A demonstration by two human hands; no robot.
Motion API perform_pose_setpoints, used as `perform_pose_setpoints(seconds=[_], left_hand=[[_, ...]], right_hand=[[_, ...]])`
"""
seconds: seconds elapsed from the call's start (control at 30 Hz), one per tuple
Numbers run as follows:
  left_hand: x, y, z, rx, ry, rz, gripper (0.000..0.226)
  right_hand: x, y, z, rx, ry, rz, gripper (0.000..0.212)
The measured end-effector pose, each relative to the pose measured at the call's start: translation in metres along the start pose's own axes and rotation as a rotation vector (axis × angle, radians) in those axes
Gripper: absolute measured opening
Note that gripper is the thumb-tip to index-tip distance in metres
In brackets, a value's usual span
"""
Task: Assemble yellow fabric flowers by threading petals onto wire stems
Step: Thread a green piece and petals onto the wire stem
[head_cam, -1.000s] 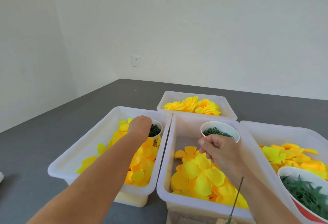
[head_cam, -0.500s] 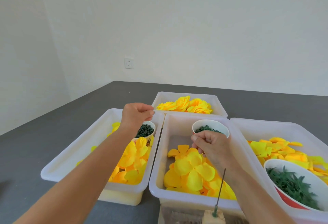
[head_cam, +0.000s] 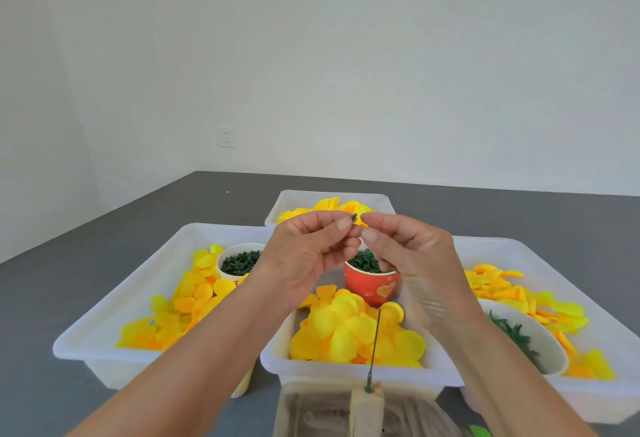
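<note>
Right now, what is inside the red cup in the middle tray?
The red cup holds small dark green pieces. The right hand covers part of its opening, so the rest is hidden.

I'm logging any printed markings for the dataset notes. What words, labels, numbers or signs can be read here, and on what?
No readable text anywhere.
Red cup: a gold heart-shaped decoration with marks inside, too blurred to read.
Left cup: a bit of red print near its base, too small to read.
Wall socket: no lettering visible.

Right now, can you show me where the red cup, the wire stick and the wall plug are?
red cup (head_cam: pixel 375 289): head view, on its front wall.
wire stem (head_cam: pixel 375 341): head view, on the middle of the upright wire.
wall socket (head_cam: pixel 226 137): head view, on the centre of its plate.
</note>
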State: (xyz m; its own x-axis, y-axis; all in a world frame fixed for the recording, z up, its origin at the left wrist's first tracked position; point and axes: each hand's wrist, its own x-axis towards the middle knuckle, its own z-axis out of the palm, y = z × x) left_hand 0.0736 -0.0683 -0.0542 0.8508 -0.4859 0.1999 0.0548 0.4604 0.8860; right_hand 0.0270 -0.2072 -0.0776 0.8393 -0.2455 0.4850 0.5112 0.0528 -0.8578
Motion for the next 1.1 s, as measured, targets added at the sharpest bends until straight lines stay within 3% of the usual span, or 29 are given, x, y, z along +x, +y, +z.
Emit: perform_pose_setpoints(seconds=[0.1,0.3,0.47,0.6,0.73,1.1], left_hand=[[-0.009,0.000,0.009,0.039,-0.040,0.013,0.013],[-0.021,0.005,0.018,0.091,-0.070,0.034,0.017],[-0.028,0.010,0.023,0.110,-0.097,0.093,0.015],[-0.033,0.014,0.025,0.264,-0.080,0.207,0.003],[-0.040,0.014,0.026,0.397,-0.073,0.322,0.007],[-0.056,-0.001,0.019,0.294,0.001,0.244,0.012]], right_hand=[[-0.006,-0.009,0.001,0.006,0.010,-0.024,0.028],[-0.016,-0.029,0.006,0.010,-0.013,-0.043,0.012],[-0.018,-0.041,0.008,0.108,0.035,0.165,0.014],[-0.022,-0.049,0.012,0.234,0.020,0.243,0.008],[-0.030,-0.054,0.012,0.355,-0.007,0.326,0.007],[-0.045,-0.054,0.013,0.537,-0.014,0.493,0.008]])
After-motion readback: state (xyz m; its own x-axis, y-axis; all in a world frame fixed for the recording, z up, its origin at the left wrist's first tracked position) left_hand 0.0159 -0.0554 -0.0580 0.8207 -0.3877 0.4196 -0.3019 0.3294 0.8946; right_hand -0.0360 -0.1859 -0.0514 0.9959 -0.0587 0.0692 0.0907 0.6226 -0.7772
